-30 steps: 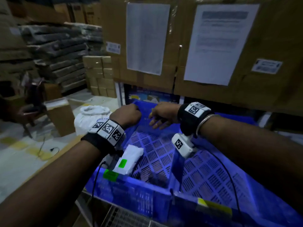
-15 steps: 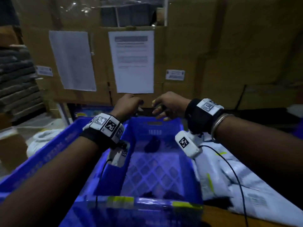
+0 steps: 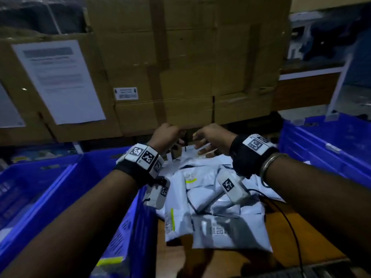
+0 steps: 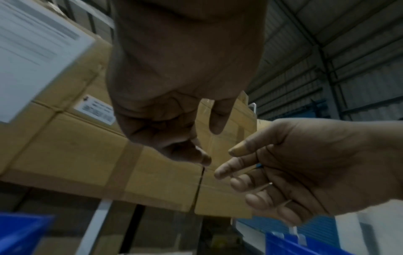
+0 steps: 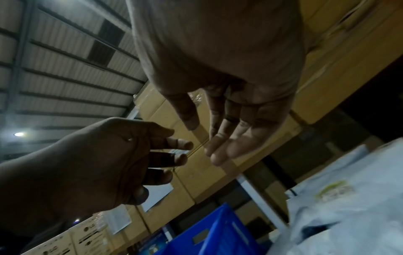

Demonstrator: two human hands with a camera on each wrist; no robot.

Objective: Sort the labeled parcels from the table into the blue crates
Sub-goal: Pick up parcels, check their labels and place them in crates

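While the parcels (image 3: 212, 201) were still heaped on the table (image 3: 291, 233) between the blue crates (image 3: 66, 189), nothing was held: left hand (image 3: 166, 135) loosely curled, right hand (image 3: 210, 137) slack-fingered above the pile. Picking step, probably; one label would need checking next.

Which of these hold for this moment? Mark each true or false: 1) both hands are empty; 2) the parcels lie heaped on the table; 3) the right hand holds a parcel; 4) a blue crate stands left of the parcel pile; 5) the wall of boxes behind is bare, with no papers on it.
1) True: the left hand and the right hand hover close together and neither holds anything.
2) True: the parcels lie overlapping on the table.
3) False: its fingers are loose and empty.
4) True: the blue crate stands left of the pile.
5) False: a printed sheet is stuck on the cardboard boxes.
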